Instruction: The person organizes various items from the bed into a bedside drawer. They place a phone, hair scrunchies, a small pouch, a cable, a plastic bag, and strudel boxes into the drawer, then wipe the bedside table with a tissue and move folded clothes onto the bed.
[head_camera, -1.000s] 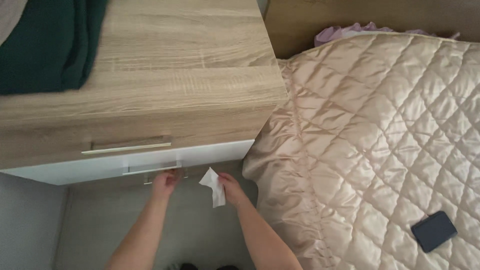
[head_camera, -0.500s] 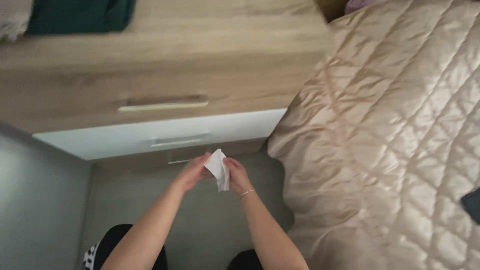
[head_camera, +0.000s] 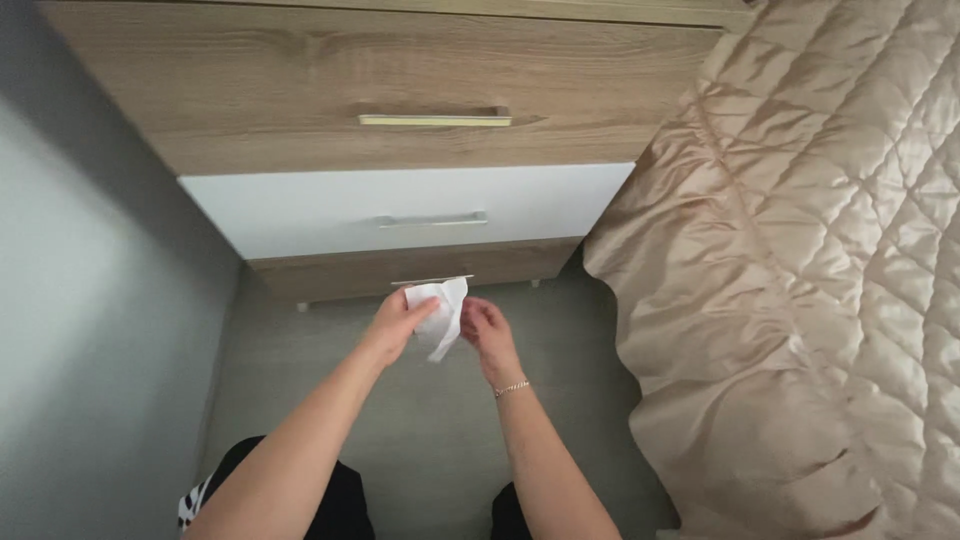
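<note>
Both hands hold a small crumpled white wipe (head_camera: 443, 312) in front of a low wooden nightstand (head_camera: 250, 90). My left hand (head_camera: 398, 322) pinches its left side and my right hand (head_camera: 488, 332) grips its right side; a thin bracelet circles that wrist. The wipe hangs just below the handle of the bottom wooden drawer (head_camera: 340, 274). Above it sit a white middle drawer (head_camera: 300, 208) with a metal handle and a wooden top drawer with a pale bar handle (head_camera: 434, 120).
A bed with a quilted beige satin cover (head_camera: 800, 260) fills the right side, its edge draping to the floor. A grey wall (head_camera: 80, 330) stands close on the left. Grey floor (head_camera: 420, 420) lies between, with my dark-clad knees at the bottom.
My left hand left the bottom drawer handle and joined the right hand on the wipe. The view tilted down and left, so the nightstand top, green cloth and dark phone are out of sight.
</note>
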